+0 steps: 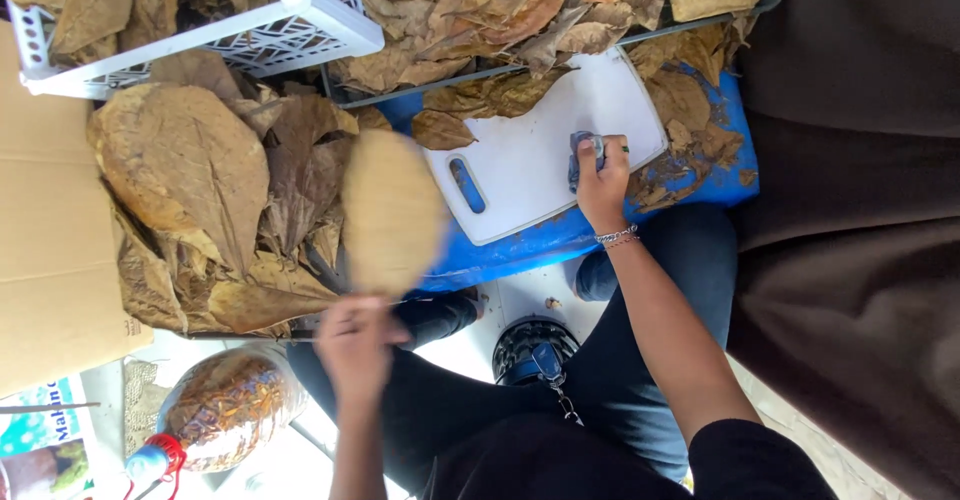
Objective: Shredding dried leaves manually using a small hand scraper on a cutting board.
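Note:
My left hand holds up a large dry tan leaf by its stem end; the leaf is blurred with motion. My right hand rests on a white cutting board and grips a small blue-grey cloth or sponge pressed to the board. The board lies tilted on a blue surface over my lap. One dry leaf lies at the board's upper left edge.
Heaps of dry brown leaves lie left of the board and along the top. A white plastic crate holds more leaves. A cardboard box stands at left. A bag of dried bits sits below. Dark fabric hangs at right.

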